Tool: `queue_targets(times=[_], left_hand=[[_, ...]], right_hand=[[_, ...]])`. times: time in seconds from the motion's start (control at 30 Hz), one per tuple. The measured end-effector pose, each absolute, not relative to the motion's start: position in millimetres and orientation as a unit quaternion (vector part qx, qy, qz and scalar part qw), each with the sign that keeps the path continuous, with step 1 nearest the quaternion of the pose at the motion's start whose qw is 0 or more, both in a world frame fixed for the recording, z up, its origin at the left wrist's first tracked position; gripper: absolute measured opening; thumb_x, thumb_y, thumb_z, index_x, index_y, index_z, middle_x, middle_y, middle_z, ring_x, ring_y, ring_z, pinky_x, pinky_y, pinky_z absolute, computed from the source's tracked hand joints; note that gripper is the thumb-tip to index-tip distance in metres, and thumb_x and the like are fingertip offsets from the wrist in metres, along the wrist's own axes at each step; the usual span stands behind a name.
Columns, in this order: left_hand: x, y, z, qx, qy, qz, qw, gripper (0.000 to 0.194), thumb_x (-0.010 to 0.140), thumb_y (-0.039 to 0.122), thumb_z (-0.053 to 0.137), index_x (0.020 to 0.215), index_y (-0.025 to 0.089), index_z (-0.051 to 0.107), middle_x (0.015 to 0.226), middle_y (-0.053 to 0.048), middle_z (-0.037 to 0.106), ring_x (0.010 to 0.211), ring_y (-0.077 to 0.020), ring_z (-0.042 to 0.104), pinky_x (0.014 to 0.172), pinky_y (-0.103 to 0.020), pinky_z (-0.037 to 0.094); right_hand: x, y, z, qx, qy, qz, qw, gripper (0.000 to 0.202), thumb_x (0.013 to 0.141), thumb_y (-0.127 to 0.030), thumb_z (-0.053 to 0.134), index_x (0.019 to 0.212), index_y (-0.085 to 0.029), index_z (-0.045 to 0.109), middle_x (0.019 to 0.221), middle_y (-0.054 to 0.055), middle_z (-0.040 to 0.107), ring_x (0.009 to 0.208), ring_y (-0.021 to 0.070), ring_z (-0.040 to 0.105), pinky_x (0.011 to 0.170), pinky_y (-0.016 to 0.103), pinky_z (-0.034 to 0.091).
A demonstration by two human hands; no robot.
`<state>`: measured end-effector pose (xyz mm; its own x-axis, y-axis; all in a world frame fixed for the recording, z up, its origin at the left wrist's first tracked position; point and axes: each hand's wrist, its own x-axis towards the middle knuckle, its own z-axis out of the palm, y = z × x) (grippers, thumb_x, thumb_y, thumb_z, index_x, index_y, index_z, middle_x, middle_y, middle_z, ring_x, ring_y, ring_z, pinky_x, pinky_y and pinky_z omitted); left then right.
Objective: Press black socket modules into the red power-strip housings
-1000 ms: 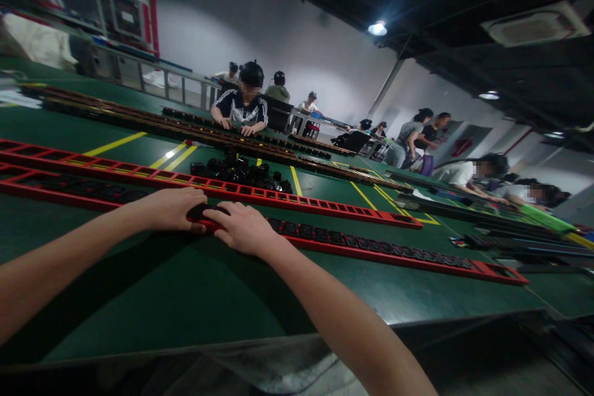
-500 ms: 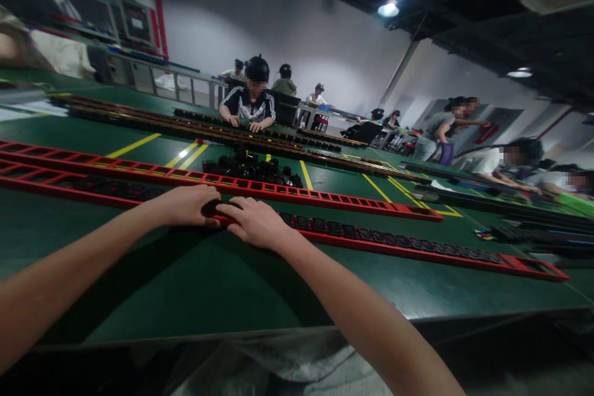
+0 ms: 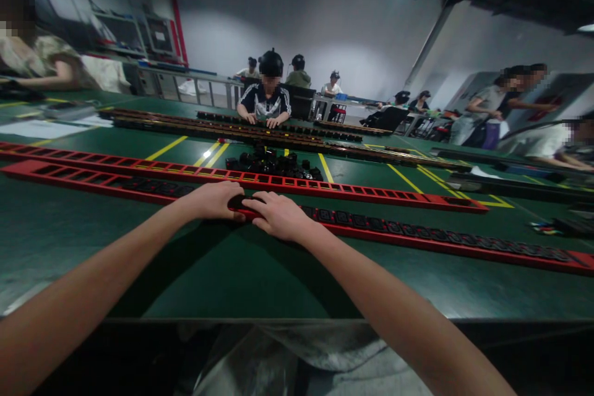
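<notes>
A long red frame [image 3: 417, 245] lies across the green table in front of me, with black square parts [image 3: 359, 221] seated along its right side and a few left of my hands. My left hand [image 3: 216, 199] is closed at the frame's middle, its fingers around a black part [image 3: 237, 202]. Close beside it, my right hand [image 3: 278, 215] rests over the frame with fingers curled against the same black part. Just behind runs a second red frame [image 3: 297, 185] with open slots. Undersides of both hands' fingers are partly hidden.
A pile of loose black parts [image 3: 273, 164] sits behind the second frame. Farther back lie long brown strips [image 3: 195, 128], and a person [image 3: 264, 96] works there. Papers [image 3: 41, 129] are at the left; cables [image 3: 552, 227] are at the right.
The view has turned left and levelled, so the scene sits farther right and a person at the left shows more. Both hands remain at the same place on the frame.
</notes>
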<state>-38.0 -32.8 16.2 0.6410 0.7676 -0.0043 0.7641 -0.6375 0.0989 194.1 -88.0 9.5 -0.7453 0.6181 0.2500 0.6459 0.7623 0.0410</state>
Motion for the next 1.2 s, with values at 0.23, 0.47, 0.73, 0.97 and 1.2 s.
queue_targets(times=[0.23,0.47,0.73,0.97,1.2], left_hand=[[-39,-32,15,0.907,0.418,0.024,0.049,0.053,0.081,0.066,0.063,0.106,0.020,0.065,0.110,-0.010,0.068,0.100,-0.0281,0.065,0.080,-0.035,0.049],[-38,-34,18,0.904,0.425,0.022,0.053,0.052,0.081,0.065,0.063,0.106,0.020,0.063,0.110,-0.011,0.067,0.100,-0.0282,0.065,0.079,-0.034,0.048],[-37,-33,19,0.902,0.429,0.026,0.039,0.049,0.076,0.063,0.066,0.100,0.020,0.065,0.104,-0.010,0.069,0.093,-0.0275,0.066,0.076,-0.033,0.047],[-40,-31,30,0.896,0.441,0.010,0.048,0.045,0.069,0.057,0.074,0.096,0.021,0.067,0.102,-0.010,0.070,0.088,-0.0265,0.066,0.069,-0.032,0.045],[-85,-13,22,0.876,0.478,0.020,0.056,0.056,0.068,0.062,0.072,0.106,0.021,0.071,0.107,-0.012,0.072,0.094,-0.0301,0.067,0.077,-0.035,0.049]], right_hand=[[194,-88,11,-0.341,-0.932,-0.051,0.111,0.050,0.102,-0.030,0.056,0.151,-0.022,0.046,0.144,0.013,0.055,0.122,0.0303,0.058,0.098,0.048,0.053],[195,-87,9,-0.334,-0.934,-0.052,0.117,0.045,0.103,-0.030,0.055,0.147,-0.023,0.051,0.144,0.014,0.055,0.123,0.0298,0.057,0.099,0.048,0.053],[194,-88,13,-0.354,-0.926,-0.018,0.131,0.055,0.100,-0.026,0.057,0.153,-0.018,0.041,0.145,0.013,0.057,0.125,0.0283,0.059,0.104,0.046,0.051],[195,-90,16,-0.378,-0.918,-0.044,0.115,0.054,0.100,-0.030,0.060,0.150,-0.017,0.045,0.140,0.013,0.062,0.121,0.0288,0.062,0.100,0.044,0.053],[198,-87,15,-0.383,-0.917,-0.062,0.097,0.058,0.100,-0.034,0.060,0.152,-0.017,0.042,0.137,0.014,0.063,0.118,0.0295,0.064,0.094,0.043,0.055]])
